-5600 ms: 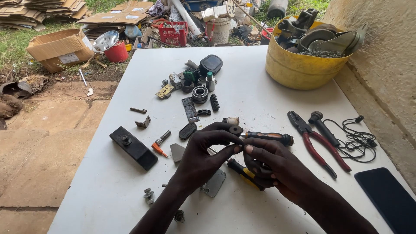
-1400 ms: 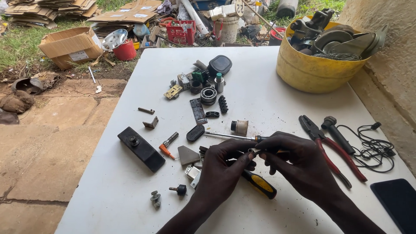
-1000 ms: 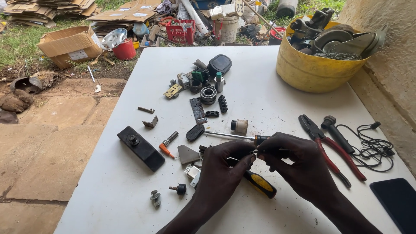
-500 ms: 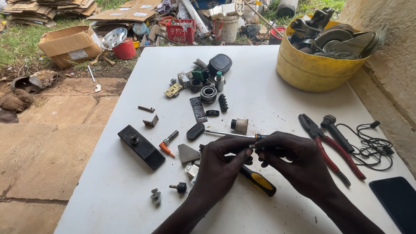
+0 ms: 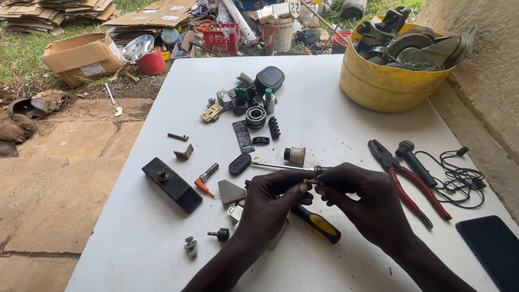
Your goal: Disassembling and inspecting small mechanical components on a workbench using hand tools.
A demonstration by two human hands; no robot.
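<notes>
White table [image 5: 346, 135] is covered with small parts. Nearest, a small metal piece [image 5: 309, 182] is pinched by the left hand [image 5: 270, 203], and a screwdriver [image 5: 292, 167] is gripped by the right hand [image 5: 367, 200]; the piece is best kept steady. Farther off, red pliers [image 5: 405, 178] and a yellow bucket [image 5: 389, 81] are seen.

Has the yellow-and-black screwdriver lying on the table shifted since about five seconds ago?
Cannot tell. The yellow-and-black screwdriver lies under the hands, near the red pliers, much as before; the head camera has moved, and the hands hid most of it earlier.

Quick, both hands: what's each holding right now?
Left hand: closed, pinching a small part at its fingertips.
Right hand: closed around a screwdriver.
</notes>
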